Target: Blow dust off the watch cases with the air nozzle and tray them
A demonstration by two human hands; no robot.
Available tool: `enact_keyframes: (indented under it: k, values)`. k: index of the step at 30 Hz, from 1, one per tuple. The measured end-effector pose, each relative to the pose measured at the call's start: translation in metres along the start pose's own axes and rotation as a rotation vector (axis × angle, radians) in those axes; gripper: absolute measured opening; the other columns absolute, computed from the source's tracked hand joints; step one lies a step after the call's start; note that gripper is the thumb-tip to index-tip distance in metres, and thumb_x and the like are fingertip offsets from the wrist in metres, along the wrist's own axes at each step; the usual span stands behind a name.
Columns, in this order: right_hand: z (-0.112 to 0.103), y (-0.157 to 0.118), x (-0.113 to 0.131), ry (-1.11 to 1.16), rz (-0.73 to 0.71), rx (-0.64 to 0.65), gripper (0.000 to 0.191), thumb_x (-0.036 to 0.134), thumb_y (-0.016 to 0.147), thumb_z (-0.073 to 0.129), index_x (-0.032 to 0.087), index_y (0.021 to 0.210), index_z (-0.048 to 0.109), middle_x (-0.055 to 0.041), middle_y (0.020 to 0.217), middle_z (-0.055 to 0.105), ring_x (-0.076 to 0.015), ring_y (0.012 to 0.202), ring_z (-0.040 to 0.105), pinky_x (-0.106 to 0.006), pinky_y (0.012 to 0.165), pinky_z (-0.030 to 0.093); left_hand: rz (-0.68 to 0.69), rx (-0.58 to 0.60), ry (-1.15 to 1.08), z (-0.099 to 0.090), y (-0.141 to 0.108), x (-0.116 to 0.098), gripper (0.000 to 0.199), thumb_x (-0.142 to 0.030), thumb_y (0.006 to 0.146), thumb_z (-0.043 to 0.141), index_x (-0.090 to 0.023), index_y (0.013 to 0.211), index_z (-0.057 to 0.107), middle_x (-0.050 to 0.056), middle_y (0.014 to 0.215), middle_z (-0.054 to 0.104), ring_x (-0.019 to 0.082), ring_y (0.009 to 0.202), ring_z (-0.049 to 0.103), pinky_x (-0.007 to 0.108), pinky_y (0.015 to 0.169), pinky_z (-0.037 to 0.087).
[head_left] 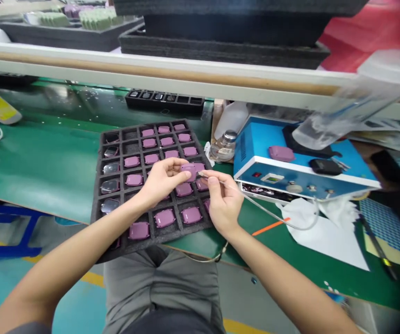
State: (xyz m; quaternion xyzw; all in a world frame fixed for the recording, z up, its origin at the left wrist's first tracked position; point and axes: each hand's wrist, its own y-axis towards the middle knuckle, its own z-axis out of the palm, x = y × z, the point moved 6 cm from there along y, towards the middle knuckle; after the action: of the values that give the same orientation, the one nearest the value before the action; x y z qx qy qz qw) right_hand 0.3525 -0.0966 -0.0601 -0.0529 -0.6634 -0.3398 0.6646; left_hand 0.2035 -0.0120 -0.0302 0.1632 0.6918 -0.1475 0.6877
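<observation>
My left hand (161, 180) is closed, pinching a small purple watch case (187, 171) between thumb and fingers above the tray. Close to its right edge, my right hand (225, 199) grips the tip end of a thin clear tube (260, 206). The tip points at the case; whether they touch I cannot tell. Below both hands lies a black foam tray (96, 204) with square compartments. Many hold purple cases like this one (165, 218), and the left column has pieces with dark glossy faces (110, 187). My hands and forearms hide several compartments.
Right of the tray stands a blue control box (244, 144) with knobs, carrying another purple case (281, 153). A glass bottle (223, 146) is beside it. White paper (328, 239) and an orange stick (271, 226) lie in front. A shelf edge (186, 74) crosses above the bench.
</observation>
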Motion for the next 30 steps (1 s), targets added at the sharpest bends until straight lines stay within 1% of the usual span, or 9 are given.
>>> enact_keyframes:
  k: [2,5,7,10,13,17,22,30]
  values:
    - [0.000,0.001,0.002,-0.020,-0.031,0.018,0.021,0.039,0.099,0.062,0.022,0.102,0.074,-0.0072,0.106,0.077,-0.0197,0.099,0.074,-0.036,0.092,0.062,0.008,-0.020,-0.039,0.006,0.001,0.005,0.033,-0.025,0.071,0.084,-0.014,0.100,0.073,0.006,0.092,0.077,0.015,0.082,0.069,0.029,0.081,0.056]
    - [0.000,0.002,0.005,-0.034,-0.058,0.022,0.019,0.037,0.099,0.062,0.023,0.102,0.075,-0.0065,0.104,0.077,-0.0192,0.101,0.073,-0.035,0.091,0.062,-0.019,-0.090,-0.114,0.004,0.004,0.014,0.034,-0.027,0.073,0.083,-0.016,0.102,0.070,0.003,0.090,0.074,0.012,0.080,0.067,0.024,0.074,0.054]
    - [0.000,0.003,0.004,-0.024,-0.045,0.017,0.019,0.037,0.099,0.063,0.023,0.102,0.075,-0.0064,0.104,0.077,-0.0187,0.099,0.073,-0.034,0.091,0.062,-0.065,-0.124,-0.200,0.003,0.003,0.020,0.037,-0.029,0.071,0.085,-0.017,0.099,0.064,0.000,0.086,0.072,0.013,0.078,0.068,0.024,0.072,0.056]
    - [0.000,0.003,0.000,-0.004,-0.001,0.018,0.020,0.038,0.099,0.063,0.022,0.103,0.075,-0.0072,0.106,0.076,-0.0193,0.100,0.073,-0.037,0.094,0.062,-0.108,-0.147,-0.283,0.004,0.000,0.024,0.044,-0.027,0.065,0.088,-0.019,0.092,0.054,-0.003,0.081,0.070,0.014,0.079,0.071,0.027,0.076,0.060]
    - [0.001,0.003,-0.003,0.009,0.035,0.018,0.022,0.041,0.099,0.063,0.022,0.103,0.074,-0.0077,0.108,0.076,-0.0204,0.101,0.074,-0.039,0.095,0.063,-0.083,-0.156,-0.265,0.005,-0.003,0.024,0.046,-0.028,0.066,0.089,-0.020,0.095,0.054,-0.003,0.079,0.070,0.014,0.075,0.072,0.027,0.075,0.061]
    - [0.002,0.003,-0.003,0.058,0.041,0.011,0.022,0.041,0.098,0.064,0.022,0.101,0.074,-0.0073,0.106,0.076,-0.0192,0.096,0.075,-0.036,0.089,0.066,-0.001,-0.148,-0.179,0.004,-0.004,0.021,0.044,-0.028,0.070,0.088,-0.017,0.105,0.063,0.002,0.086,0.075,0.014,0.077,0.073,0.028,0.077,0.061]
    - [0.002,0.003,-0.003,0.066,0.062,0.005,0.022,0.042,0.098,0.064,0.023,0.100,0.073,-0.0071,0.106,0.077,-0.0196,0.097,0.075,-0.036,0.088,0.067,0.038,-0.173,-0.091,0.002,-0.006,0.018,0.039,-0.029,0.071,0.088,-0.017,0.102,0.067,0.004,0.092,0.075,0.015,0.080,0.072,0.028,0.077,0.060]
    - [0.003,0.003,-0.002,0.077,0.056,0.012,0.020,0.040,0.098,0.065,0.022,0.100,0.074,-0.0067,0.105,0.077,-0.0194,0.098,0.075,-0.035,0.088,0.068,0.042,-0.175,-0.083,0.002,-0.006,0.017,0.038,-0.028,0.071,0.087,-0.016,0.101,0.067,0.004,0.092,0.074,0.015,0.079,0.071,0.028,0.078,0.058]
